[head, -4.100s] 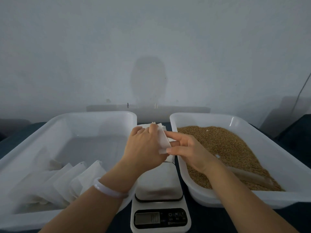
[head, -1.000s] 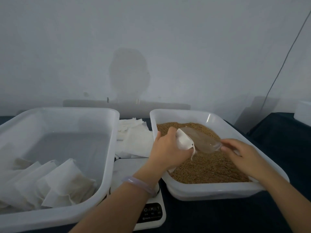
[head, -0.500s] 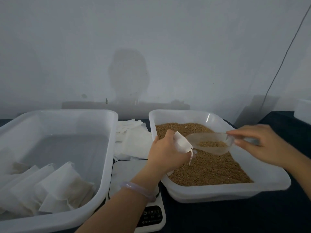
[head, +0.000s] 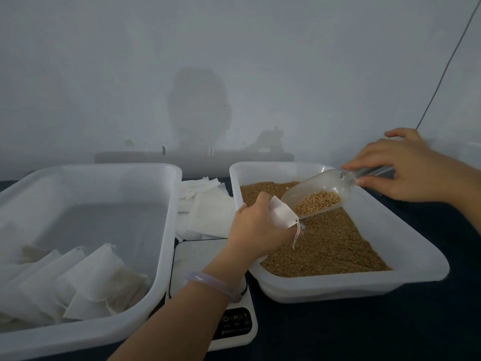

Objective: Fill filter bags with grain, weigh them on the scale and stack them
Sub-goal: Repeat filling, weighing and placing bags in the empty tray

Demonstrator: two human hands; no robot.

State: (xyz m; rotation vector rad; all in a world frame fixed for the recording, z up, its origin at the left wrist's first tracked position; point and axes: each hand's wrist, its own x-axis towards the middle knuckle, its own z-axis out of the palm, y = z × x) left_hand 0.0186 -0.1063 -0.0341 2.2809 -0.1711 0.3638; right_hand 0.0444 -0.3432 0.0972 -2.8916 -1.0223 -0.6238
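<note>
filter bag (head: pixel 281 214) white | grain (head: pixel 328 246) golden-brown | scoop (head: pixel 320 190) clear | bins (head: pixel 166 230) translucent white | scale (head: pixel 229 332) white, black panel | bangle (head: pixel 212 284) pale lilac | tabletop (head: pixel 364 332) dark navy

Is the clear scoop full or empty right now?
Partly full. The scoop, held by the right hand, carries a small heap of grain near its mouth, tipped toward the filter bag in the left hand.

Left hand (head: pixel 256 230), right hand (head: pixel 408 170): closed grips.

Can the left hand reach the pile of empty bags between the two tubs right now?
Probably yes: the pile lies open just beside the left hand, nothing between, but that hand grips a filter bag.
</note>
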